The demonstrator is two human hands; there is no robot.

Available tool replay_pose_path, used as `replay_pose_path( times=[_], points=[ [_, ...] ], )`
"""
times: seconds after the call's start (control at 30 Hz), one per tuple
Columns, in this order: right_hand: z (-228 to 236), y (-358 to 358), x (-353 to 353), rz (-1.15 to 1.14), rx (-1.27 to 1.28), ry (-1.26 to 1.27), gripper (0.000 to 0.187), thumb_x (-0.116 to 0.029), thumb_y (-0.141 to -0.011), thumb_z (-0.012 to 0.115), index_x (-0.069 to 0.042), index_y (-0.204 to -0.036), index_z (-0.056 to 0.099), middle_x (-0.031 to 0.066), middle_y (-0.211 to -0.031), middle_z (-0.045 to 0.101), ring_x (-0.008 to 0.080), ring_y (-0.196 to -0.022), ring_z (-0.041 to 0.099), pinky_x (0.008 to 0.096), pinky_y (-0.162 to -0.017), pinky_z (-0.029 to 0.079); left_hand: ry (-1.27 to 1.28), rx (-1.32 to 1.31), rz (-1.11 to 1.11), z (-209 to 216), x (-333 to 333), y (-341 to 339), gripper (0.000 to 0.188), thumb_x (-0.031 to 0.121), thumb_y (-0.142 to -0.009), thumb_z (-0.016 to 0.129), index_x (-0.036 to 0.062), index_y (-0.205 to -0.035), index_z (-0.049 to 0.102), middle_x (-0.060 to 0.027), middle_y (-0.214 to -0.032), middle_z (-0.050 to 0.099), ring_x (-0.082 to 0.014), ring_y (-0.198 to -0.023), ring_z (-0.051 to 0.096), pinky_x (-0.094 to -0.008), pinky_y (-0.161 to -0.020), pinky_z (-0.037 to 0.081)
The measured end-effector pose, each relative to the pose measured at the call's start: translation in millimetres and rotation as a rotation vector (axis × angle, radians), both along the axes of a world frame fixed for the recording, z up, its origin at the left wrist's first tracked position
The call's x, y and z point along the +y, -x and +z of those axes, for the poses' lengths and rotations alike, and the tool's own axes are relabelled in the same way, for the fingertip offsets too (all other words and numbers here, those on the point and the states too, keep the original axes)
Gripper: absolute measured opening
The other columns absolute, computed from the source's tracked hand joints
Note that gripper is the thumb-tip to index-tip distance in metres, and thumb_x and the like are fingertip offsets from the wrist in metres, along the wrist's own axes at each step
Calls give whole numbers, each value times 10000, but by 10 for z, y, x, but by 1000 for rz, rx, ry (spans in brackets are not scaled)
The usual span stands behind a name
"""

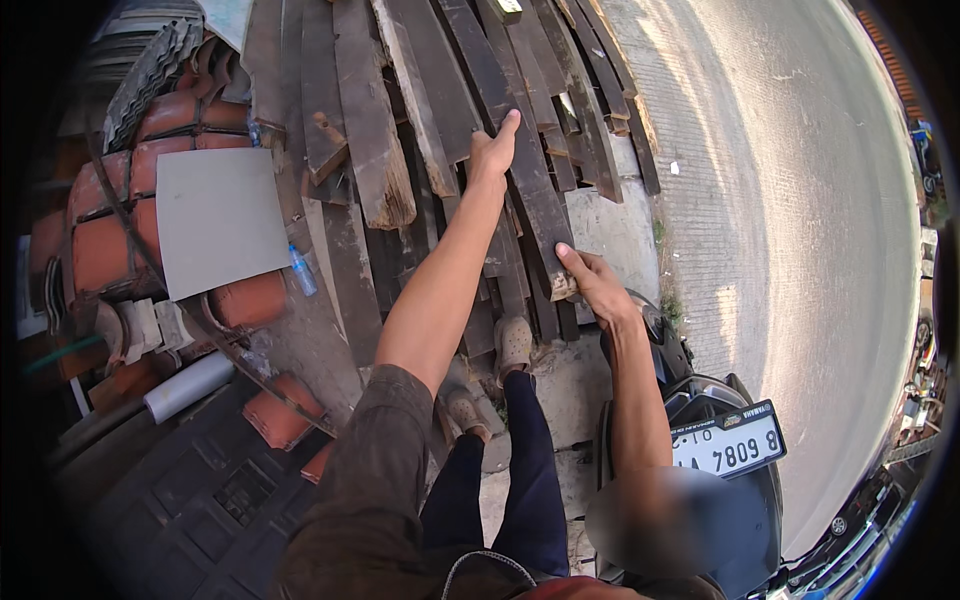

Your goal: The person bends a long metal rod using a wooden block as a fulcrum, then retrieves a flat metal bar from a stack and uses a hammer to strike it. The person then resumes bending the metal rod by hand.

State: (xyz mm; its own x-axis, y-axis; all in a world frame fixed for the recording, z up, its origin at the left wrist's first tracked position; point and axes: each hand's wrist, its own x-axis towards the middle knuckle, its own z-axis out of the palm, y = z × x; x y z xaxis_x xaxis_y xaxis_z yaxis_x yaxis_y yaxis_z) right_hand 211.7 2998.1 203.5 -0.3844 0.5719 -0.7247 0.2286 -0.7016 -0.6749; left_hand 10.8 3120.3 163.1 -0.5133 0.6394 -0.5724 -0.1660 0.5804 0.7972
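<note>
A long dark wooden plank (537,195) runs away from me along the top of a pile of similar planks (370,130). Part way up its length, my left hand (493,150) grips its left edge, thumb laid on the upper face and the other fingers hidden at the side. My right hand (600,285) holds the near end, with the thumb on top and the fingers around the right edge and underneath. That near end looks worn and paler. I cannot tell whether the plank is lifted clear of the pile.
Red roof tiles (100,250), a grey square sheet (222,220), a plastic bottle (302,270) and a grey pipe (188,387) lie to the left. Close on my right stands a motorbike (690,410), with the road (760,230) beyond. My feet are near the planks' ends.
</note>
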Motion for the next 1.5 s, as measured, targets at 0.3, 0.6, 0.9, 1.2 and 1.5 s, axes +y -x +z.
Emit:
replay_pose_path(
  times=[0.3,0.6,0.9,1.2,1.5],
  points=[
    [-28,632,444,-40,206,-141,763,-598,-908,531,113,-1179,578,116,-998,653,166,-912,578,289,-878,430,-139,-192,10,91,628,817,894,584,-831,632,-104,-1361,418,-253,-1389,465,-322,-1277,476,-421,-1057,364],
    [-63,848,329,169,-426,-444,836,-647,-836,580,161,-1053,598,277,-942,650,339,-938,643,423,-859,469,-4,-141,-104,-129,287,802,1052,631,-670,753,-154,-1304,456,-294,-1329,497,-355,-1254,496,-425,-1036,387],
    [-96,856,164,-11,49,-284,815,-644,-886,519,141,-1094,597,213,-996,653,252,-976,621,361,-848,463,43,171,-264,297,195,807,533,341,-638,750,-102,-924,675,-209,-887,686,-281,-787,684,-405,-699,514],
    [-1029,992,-452,-382,512,426,555,-603,-943,454,-103,-1145,582,-4,-984,654,112,-798,571,283,-646,427,102,414,-226,-532,-399,851,987,599,-708,733,-153,-1270,428,-288,-1234,558,-349,-1146,572,-456,-963,445],
    [-640,865,-351,-305,586,402,620,-628,-933,442,-78,-1190,569,4,-1040,627,112,-833,540,271,-664,410,127,-205,-44,-354,-278,865,1184,749,-703,655,-97,-1441,278,-244,-1510,288,-348,-1425,237,-448,-1156,176]
  ],
)
